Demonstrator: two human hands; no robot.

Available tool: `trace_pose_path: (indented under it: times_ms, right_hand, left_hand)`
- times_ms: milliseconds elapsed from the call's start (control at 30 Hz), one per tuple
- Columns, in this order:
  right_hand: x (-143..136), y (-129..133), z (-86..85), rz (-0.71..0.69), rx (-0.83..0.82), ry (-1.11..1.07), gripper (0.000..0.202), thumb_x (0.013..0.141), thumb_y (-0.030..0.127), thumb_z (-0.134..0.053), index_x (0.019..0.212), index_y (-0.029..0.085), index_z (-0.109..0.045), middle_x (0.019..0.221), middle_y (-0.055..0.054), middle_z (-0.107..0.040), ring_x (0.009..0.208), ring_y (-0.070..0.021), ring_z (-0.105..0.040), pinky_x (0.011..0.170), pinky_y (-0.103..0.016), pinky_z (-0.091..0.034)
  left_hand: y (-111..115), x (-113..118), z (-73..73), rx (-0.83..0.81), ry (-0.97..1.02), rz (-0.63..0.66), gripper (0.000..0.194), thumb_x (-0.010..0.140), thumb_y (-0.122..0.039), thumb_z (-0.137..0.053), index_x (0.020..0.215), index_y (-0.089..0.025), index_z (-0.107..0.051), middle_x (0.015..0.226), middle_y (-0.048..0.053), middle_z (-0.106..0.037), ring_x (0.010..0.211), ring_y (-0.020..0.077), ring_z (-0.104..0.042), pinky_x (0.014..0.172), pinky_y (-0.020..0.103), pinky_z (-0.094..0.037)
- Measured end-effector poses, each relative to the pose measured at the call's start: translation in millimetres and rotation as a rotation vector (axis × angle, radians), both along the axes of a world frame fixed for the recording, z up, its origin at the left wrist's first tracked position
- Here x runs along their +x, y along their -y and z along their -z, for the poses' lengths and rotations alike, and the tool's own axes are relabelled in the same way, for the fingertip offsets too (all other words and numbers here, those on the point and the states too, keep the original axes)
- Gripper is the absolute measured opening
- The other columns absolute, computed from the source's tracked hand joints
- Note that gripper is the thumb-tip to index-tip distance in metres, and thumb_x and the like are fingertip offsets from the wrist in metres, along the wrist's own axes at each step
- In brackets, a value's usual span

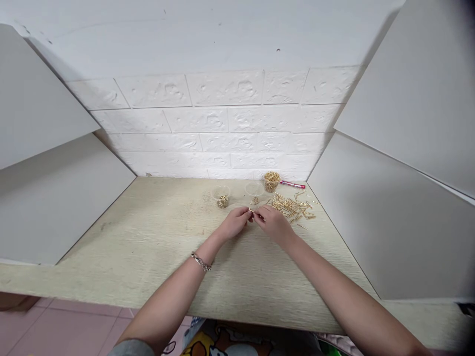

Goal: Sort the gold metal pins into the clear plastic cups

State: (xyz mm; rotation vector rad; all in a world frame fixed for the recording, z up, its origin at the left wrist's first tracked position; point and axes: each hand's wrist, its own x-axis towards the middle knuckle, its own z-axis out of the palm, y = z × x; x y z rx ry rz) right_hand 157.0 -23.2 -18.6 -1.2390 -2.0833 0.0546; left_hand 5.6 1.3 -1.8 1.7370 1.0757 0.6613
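Gold-coloured and slender, a small metal piece (251, 211) lies right at the fingertips of both hands, in the narrow gap between them (its finer detail is too small to make out). The left hand (236, 221) pinches it between thumb and curled fingers, narrowed almost to nothing; the right hand (274, 223) comes in from the other side, its thumb and fingertips likewise drawn together on the piece. Just beyond and to the right of the right hand, loose gold pins (291, 205) spread over the tabletop (148, 222), some partly hidden by that hand. Past the fingertips stands a clear cup (254, 184) with a few small bits low inside. A second clear cup (216, 194), holding gold-toned pieces, stands beyond the left hand, and a heaped tub (270, 189) beyond the right hand, beside a red tube (293, 184).
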Motion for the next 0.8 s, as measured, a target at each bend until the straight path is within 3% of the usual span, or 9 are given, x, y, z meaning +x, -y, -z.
trace_pose_path:
  times_ms: [467, 800]
  right_hand:
    - [-1, 1, 0.2, 0.024, 0.085, 0.026, 0.023, 0.085, 0.016, -0.042, 0.063, 0.018, -0.051, 0.063, -0.003, -0.052, 0.060, -0.0146, -0.047, 0.058, -0.026, -0.035]
    - [-2, 1, 9.2, 0.030, 0.096, 0.043, 0.021, 0.084, 0.017, -0.043, 0.065, 0.018, -0.051, 0.064, -0.003, -0.051, 0.061, -0.0146, -0.048, 0.058, -0.025, -0.035]
  left_hand:
    - [7, 7, -0.1, 0.158, -0.100, -0.049, 0.025, 0.080, -0.025, -0.032, 0.058, -0.018, -0.041, 0.058, -0.003, -0.045, 0.061, 0.0117, -0.043, 0.060, 0.024, -0.033]
    - [12, 11, 1.3, 0.159, -0.143, -0.144, 0.022, 0.078, -0.022, -0.032, 0.057, -0.018, -0.035, 0.056, -0.003, -0.041, 0.061, 0.0114, -0.040, 0.058, 0.024, -0.031]
